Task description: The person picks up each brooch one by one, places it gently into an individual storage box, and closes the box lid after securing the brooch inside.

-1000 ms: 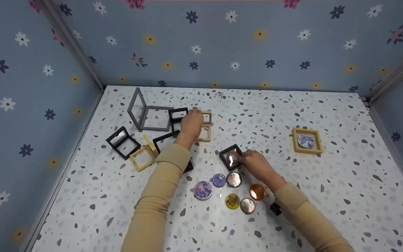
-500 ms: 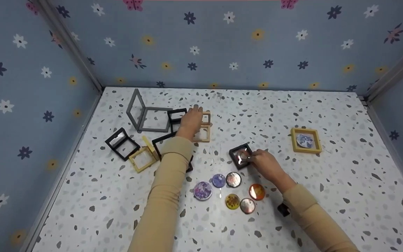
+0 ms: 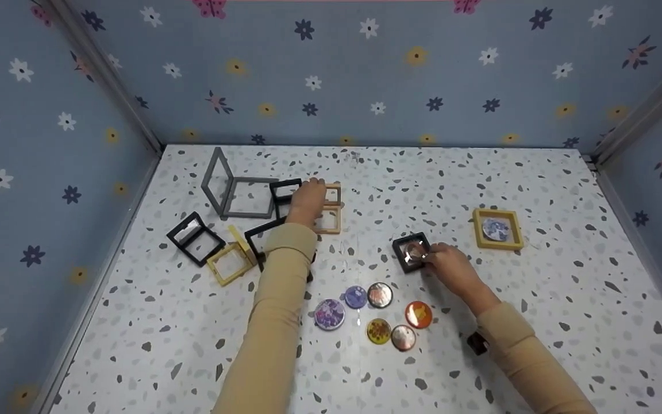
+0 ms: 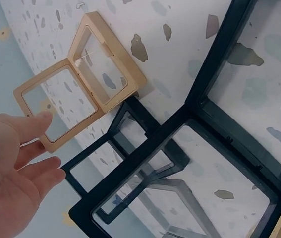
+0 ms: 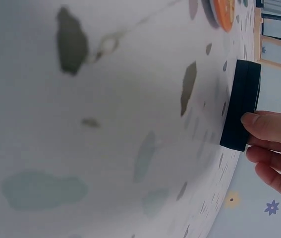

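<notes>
In the head view my left hand (image 3: 307, 202) is at a beige hinged display frame (image 4: 83, 128) that stands unfolded. The left wrist view shows thumb and forefinger pinching the edge of its lid. My right hand (image 3: 453, 269) holds a small square black display frame (image 3: 402, 260) by its right side, with a round badge (image 3: 415, 250) behind its clear film. Thumb and fingers grip the frame's thick black edge (image 5: 241, 104) in the right wrist view, close over the speckled table. A small opened black frame (image 4: 111, 139) and a larger black one (image 4: 145, 153) lie beside my left hand.
Several round badges (image 3: 380, 295) lie at the front middle. At left are a grey open frame (image 3: 250, 215), a yellow one (image 3: 220, 278) and another black one (image 3: 181, 246). A yellow frame (image 3: 476, 237) with a blue-white badge sits at right. Flowered walls enclose the table.
My right hand has carried the black frame with its badge to the right and slightly up in the view. My left hand stays at the beige frame.
</notes>
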{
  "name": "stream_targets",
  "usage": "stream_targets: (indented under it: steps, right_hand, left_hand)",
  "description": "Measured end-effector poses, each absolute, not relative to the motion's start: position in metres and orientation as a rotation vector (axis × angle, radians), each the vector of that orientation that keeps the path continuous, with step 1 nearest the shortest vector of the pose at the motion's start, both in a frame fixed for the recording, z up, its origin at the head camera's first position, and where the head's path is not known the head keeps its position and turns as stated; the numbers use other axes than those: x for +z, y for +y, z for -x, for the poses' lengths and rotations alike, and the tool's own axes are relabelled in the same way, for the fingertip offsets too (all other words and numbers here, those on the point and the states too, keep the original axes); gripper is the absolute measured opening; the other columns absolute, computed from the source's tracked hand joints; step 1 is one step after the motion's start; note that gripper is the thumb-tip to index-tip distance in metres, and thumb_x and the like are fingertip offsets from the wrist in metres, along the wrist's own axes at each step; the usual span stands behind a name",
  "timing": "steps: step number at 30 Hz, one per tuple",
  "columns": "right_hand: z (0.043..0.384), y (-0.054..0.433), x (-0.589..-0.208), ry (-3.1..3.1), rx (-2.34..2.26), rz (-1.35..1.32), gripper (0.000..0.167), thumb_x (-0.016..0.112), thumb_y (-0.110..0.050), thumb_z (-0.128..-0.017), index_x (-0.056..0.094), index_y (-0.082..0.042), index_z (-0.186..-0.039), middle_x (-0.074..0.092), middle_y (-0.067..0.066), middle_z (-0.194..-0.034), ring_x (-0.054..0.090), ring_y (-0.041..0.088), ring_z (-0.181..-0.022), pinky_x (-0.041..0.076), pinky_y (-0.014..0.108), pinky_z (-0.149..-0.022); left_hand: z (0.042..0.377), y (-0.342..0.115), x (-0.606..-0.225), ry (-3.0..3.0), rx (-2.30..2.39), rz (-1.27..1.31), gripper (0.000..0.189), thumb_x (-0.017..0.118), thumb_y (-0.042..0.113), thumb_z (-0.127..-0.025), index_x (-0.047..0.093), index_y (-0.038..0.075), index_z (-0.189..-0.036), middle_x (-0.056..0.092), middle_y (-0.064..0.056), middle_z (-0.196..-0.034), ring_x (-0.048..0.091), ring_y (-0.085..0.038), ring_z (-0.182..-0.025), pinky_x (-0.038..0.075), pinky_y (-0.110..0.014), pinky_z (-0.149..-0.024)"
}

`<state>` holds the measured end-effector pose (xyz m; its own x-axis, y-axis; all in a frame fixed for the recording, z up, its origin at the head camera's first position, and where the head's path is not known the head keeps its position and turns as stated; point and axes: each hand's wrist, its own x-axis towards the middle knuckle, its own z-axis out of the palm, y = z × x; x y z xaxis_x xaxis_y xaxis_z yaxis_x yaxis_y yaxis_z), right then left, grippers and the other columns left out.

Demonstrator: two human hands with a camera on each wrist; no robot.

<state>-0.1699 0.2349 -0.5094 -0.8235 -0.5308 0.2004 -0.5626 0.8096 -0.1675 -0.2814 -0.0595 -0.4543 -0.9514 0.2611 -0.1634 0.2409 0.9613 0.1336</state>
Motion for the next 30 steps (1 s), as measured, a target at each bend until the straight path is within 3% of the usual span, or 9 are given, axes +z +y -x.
stream_targets:
  steps: [6, 13, 22, 30]
  right_hand:
    - [0.171, 0.241, -0.508, -2.868, 0.340, -0.829, 0.012, 0.074, -0.004, -0.066, 0.069, -0.004, -0.078, 0.062, 0.011, -0.077, 0.056, 0.024, -0.069, 0.048, 0.037, -0.064]
    - [0.171, 0.249, -0.504, -2.953, 0.293, -0.748, 0.009, 0.068, 0.000, -0.073, 0.069, -0.003, -0.082, 0.062, 0.012, -0.082, 0.057, 0.027, -0.076, 0.048, 0.039, -0.069]
    - [0.176, 0.262, -0.504, -2.923, 0.291, -0.706, 0.010, 0.068, 0.006, -0.069, 0.069, 0.000, -0.078, 0.062, 0.016, -0.079, 0.058, 0.030, -0.075, 0.048, 0.041, -0.069]
    - [0.180, 0.274, -0.506, -2.929, 0.258, -0.694, 0.010, 0.066, 0.008, -0.070, 0.068, 0.000, -0.077, 0.061, 0.014, -0.076, 0.056, 0.028, -0.069, 0.048, 0.039, -0.063]
  left_hand:
    - [0.283, -0.056, -0.457, 2.965, 0.198, -0.375, 0.045, 0.069, 0.001, -0.074, 0.052, -0.005, -0.115, 0.050, -0.021, -0.113, 0.052, -0.031, -0.101, 0.046, -0.036, -0.081]
    - [0.283, -0.053, -0.460, 3.068, 0.197, -0.323, 0.022, 0.063, -0.005, -0.077, 0.063, -0.002, -0.099, 0.059, -0.019, -0.096, 0.059, -0.031, -0.084, 0.051, -0.038, -0.069]
    - [0.282, -0.050, -0.463, 3.110, 0.183, -0.257, 0.017, 0.059, -0.005, -0.080, 0.065, 0.001, -0.096, 0.062, -0.016, -0.092, 0.060, -0.028, -0.079, 0.051, -0.037, -0.064]
    - [0.275, -0.047, -0.464, 3.131, 0.162, -0.246, 0.018, 0.061, 0.000, -0.081, 0.064, 0.001, -0.098, 0.059, -0.015, -0.095, 0.059, -0.026, -0.084, 0.051, -0.036, -0.068]
